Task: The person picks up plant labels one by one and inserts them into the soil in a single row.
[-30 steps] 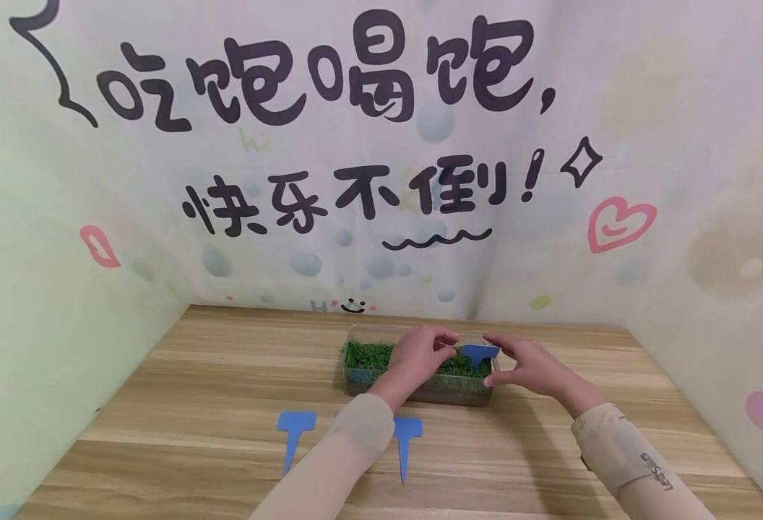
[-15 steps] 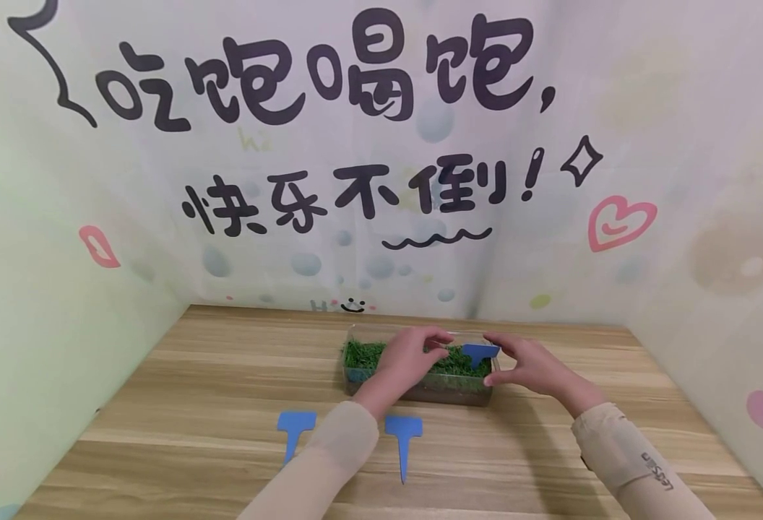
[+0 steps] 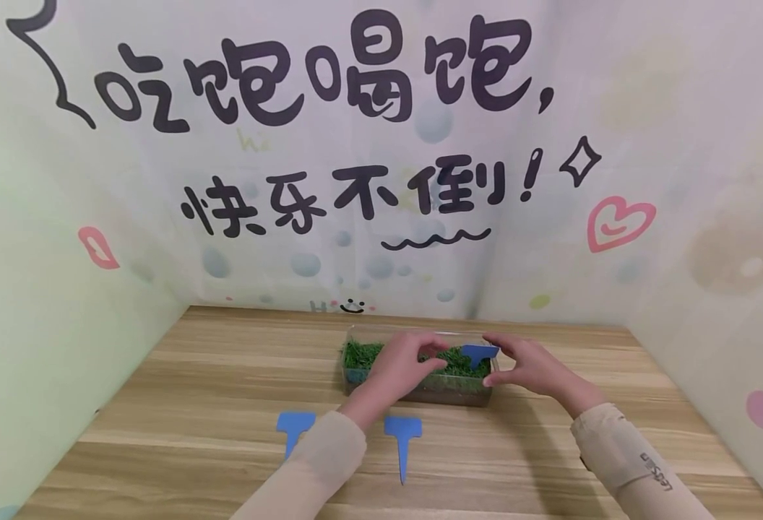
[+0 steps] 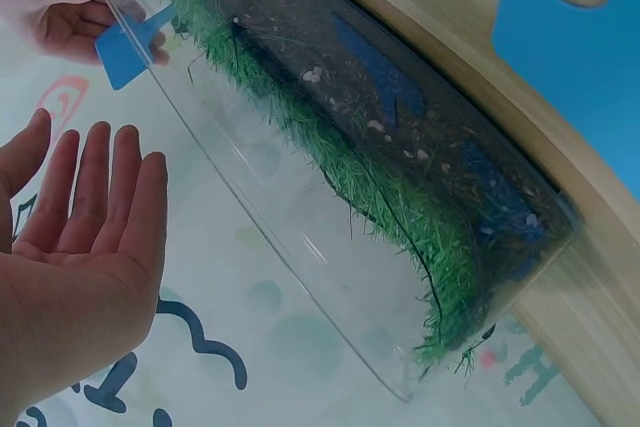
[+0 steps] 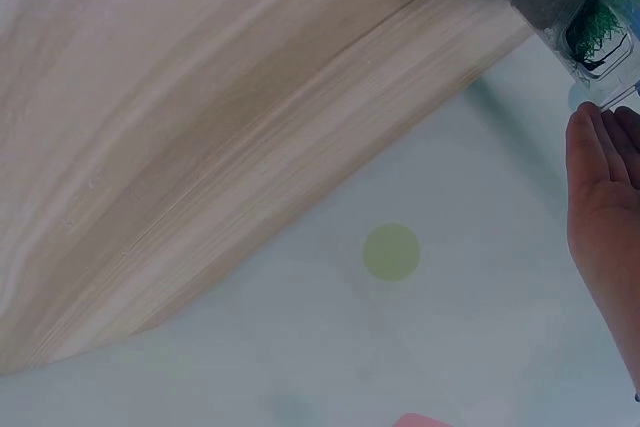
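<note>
A clear plastic box (image 3: 420,395) of soil topped with green grass (image 3: 362,354) stands toward the back of the table. One blue T-shaped plant label (image 3: 479,352) is upright in the grass at the box's right end. My right hand (image 3: 537,367) holds that end, thumb at the front corner and fingers at the back. Over the middle of the box is my left hand (image 3: 399,365), its fingers loosely bent with nothing between them. In the left wrist view, the left hand (image 4: 90,227) shows an empty palm beside the clear wall.
Two more blue plant labels lie on the wooden table in front of the box, one (image 3: 404,444) near the middle and one (image 3: 295,426) partly hidden by the left sleeve. A printed cloth backdrop (image 3: 290,274) rises behind the table.
My left hand has drifted left along the box and slightly nearer to me, away from the upright plant label. The right hand and the box have stayed in place.
</note>
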